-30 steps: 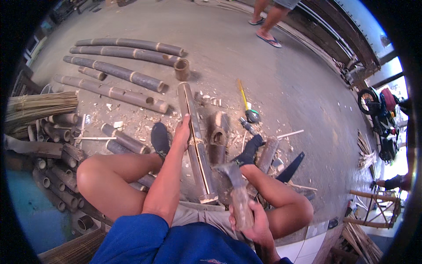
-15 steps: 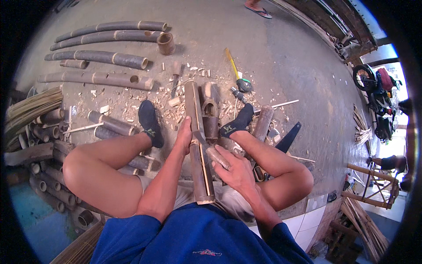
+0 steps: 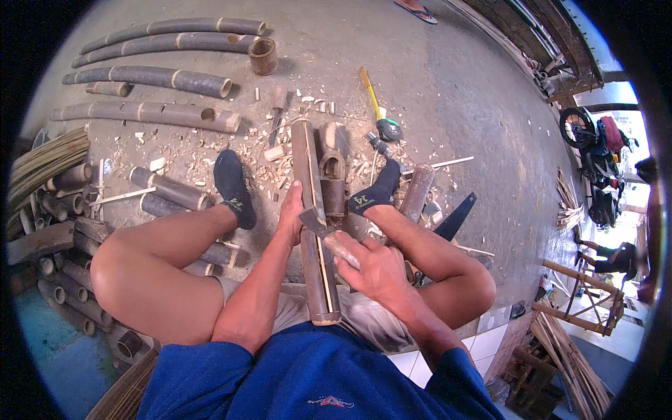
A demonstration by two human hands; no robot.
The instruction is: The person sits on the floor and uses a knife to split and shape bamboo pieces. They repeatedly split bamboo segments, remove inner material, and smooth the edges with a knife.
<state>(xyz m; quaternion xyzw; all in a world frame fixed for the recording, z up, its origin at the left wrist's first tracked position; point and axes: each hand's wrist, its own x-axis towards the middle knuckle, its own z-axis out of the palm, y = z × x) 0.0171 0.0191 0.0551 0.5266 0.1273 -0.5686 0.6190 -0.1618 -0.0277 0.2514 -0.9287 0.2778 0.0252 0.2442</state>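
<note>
A dark bamboo tube [image 3: 315,287] lies lengthwise between my bent legs, its near end by my lap and a long pale cut along its side. My left hand [image 3: 290,215] grips it from the left, thumb up along the wall, its other fingers mostly hidden. In my right hand [image 3: 374,269] is a knife [image 3: 315,223], fingers wrapped round its thick wooden handle. The broad, short blade lies across the tube near my left hand. Just beyond, a shorter bamboo piece with a scooped opening [image 3: 333,189] sits between my feet.
Wood shavings [image 3: 280,168] litter the floor. Ahead lie a chisel-like tool [image 3: 278,112], a tape measure [image 3: 388,129] and long bamboo poles [image 3: 150,80]. A saw [image 3: 455,218] rests by my right leg. Bamboo tubes [image 3: 59,280] are piled left; a bamboo frame [image 3: 581,297] stands right.
The knife blade has turned from lying along the tube's cut to pointing leftward across it. My right hand has shifted slightly; my left hand keeps its grip. The whole view has moved a little.
</note>
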